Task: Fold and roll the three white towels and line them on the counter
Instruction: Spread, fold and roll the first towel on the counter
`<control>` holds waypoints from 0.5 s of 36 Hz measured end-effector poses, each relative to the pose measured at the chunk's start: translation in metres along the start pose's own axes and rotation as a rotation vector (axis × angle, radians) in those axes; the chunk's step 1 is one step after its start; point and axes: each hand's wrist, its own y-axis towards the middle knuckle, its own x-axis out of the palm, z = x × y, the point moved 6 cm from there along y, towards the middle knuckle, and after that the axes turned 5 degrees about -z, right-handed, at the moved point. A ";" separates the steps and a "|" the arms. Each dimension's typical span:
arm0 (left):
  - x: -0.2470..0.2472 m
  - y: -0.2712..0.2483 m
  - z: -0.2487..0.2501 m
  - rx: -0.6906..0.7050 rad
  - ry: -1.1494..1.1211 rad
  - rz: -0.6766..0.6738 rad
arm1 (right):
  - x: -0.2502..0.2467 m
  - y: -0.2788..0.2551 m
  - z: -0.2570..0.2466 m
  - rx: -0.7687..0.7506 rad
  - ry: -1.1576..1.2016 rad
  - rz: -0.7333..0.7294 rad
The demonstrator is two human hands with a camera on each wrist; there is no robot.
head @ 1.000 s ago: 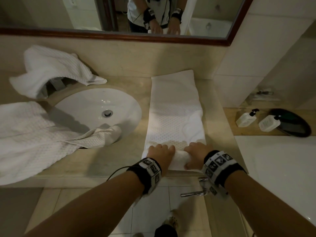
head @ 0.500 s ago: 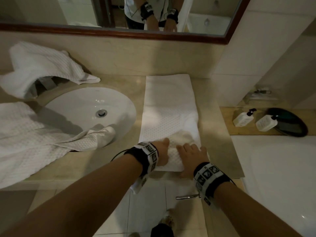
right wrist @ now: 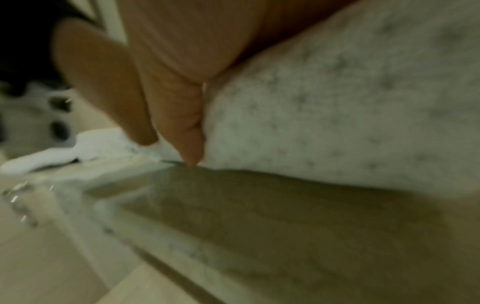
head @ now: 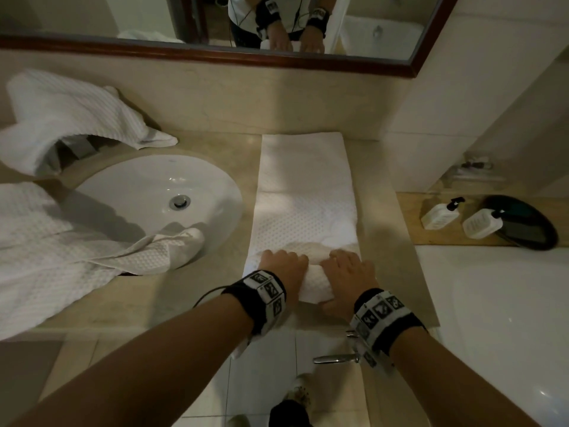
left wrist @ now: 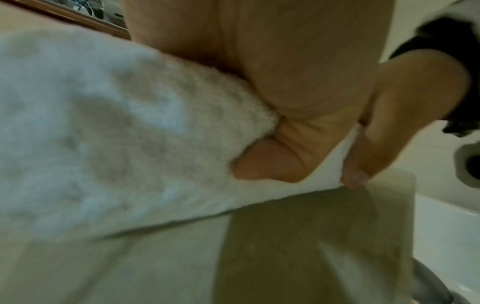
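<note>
A long folded white towel (head: 304, 186) lies flat on the beige counter (head: 215, 288), right of the sink. Its near end is rolled into a thick roll (head: 314, 283). My left hand (head: 284, 266) grips the roll's left part and my right hand (head: 349, 272) its right part, fingers curled over the top. In the left wrist view my thumb (left wrist: 270, 164) digs into the roll (left wrist: 103, 133). The right wrist view shows my thumb (right wrist: 182, 123) against the roll (right wrist: 337, 113). A second towel (head: 70, 118) is heaped at the back left. A third (head: 61, 251) sprawls at the left, one corner in the sink.
The white sink (head: 154, 192) is set in the counter's middle, a framed mirror (head: 369, 26) above. Right of the counter, two pump bottles (head: 440, 212) and a dark tray (head: 529, 223) sit on a lower ledge beside a white tub (head: 492, 303). A chrome handle (head: 335, 359) juts below the counter's edge.
Both hands have turned the roll away from me and taken hold again. The roll is thicker and the flat stretch of towel is shorter.
</note>
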 end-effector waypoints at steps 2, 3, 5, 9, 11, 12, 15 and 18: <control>-0.002 0.003 -0.002 0.023 -0.050 -0.059 | 0.001 -0.008 -0.002 0.008 -0.035 0.050; -0.002 0.005 -0.003 0.032 -0.081 -0.104 | 0.002 -0.012 -0.004 0.013 -0.050 0.066; -0.001 0.007 -0.004 0.050 -0.134 -0.214 | 0.009 -0.019 -0.005 0.041 -0.038 0.086; 0.004 0.007 -0.003 0.044 -0.208 -0.363 | 0.008 -0.018 -0.008 0.043 -0.056 0.036; 0.006 0.006 -0.003 0.026 -0.227 -0.395 | 0.002 -0.010 -0.009 0.006 -0.051 -0.006; 0.006 0.005 -0.004 0.010 -0.233 -0.393 | -0.003 -0.007 -0.009 -0.017 -0.037 -0.016; 0.006 0.001 -0.006 -0.050 -0.255 -0.298 | -0.012 0.005 -0.009 -0.053 -0.050 -0.096; -0.001 -0.009 -0.008 -0.096 -0.153 -0.063 | -0.017 0.018 -0.005 -0.056 -0.008 -0.222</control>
